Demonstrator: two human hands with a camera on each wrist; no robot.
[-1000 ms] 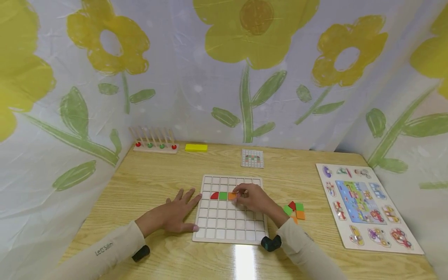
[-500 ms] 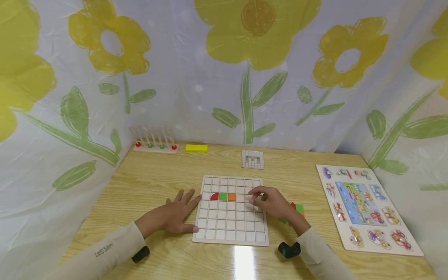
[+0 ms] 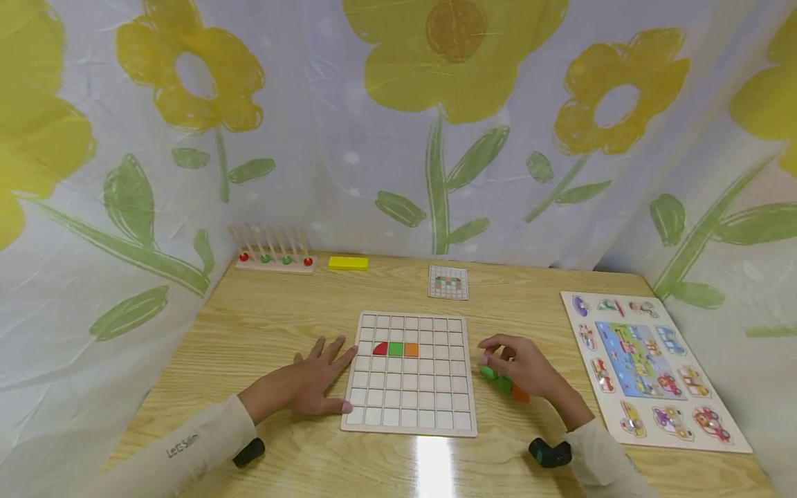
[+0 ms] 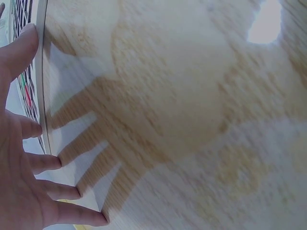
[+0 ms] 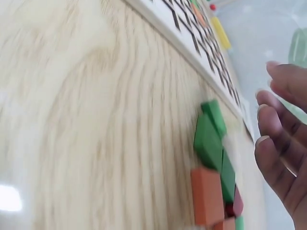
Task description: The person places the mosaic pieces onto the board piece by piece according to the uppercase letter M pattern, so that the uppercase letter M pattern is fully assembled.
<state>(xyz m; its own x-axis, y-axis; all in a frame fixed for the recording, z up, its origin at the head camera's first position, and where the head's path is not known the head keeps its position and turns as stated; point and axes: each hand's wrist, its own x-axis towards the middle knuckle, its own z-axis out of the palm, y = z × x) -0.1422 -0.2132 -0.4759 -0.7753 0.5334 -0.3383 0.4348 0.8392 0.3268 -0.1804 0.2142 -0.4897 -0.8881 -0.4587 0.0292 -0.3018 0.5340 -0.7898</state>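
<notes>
A square-gridded wooden board (image 3: 408,400) is laid flat on the table, in front of the person. Its outline is nearly square, so no distinct long axis can be stated; its side edges are directed away from the person. Three pieces are seated in adjoining cells of the third row from the far edge, starting at the second column: a red quarter-round piece (image 3: 380,349), a green square (image 3: 396,349) and an orange square (image 3: 411,350). The long axis of this row is aligned left to right; the red piece's curve is turned toward the far left.

The left hand (image 3: 314,380) is spread, fingers extended, with thumb and index fingertip placed at the board's left edge. Beyond the right edge, the right hand (image 3: 519,361) is held over loose blocks (image 3: 504,384), its fingers loosely bent and spaced apart; contact with them cannot be confirmed. Green, orange and dark red are noted among these blocks.

Behind the board, a small pattern card (image 3: 448,283) is laid flat. Farther left, a yellow block (image 3: 349,263) is set lengthwise left to right, beside a peg stand (image 3: 274,268) bearing red and green beads. At far right, a picture puzzle (image 3: 656,440) is placed, its long axis slanted from far left to near right.
</notes>
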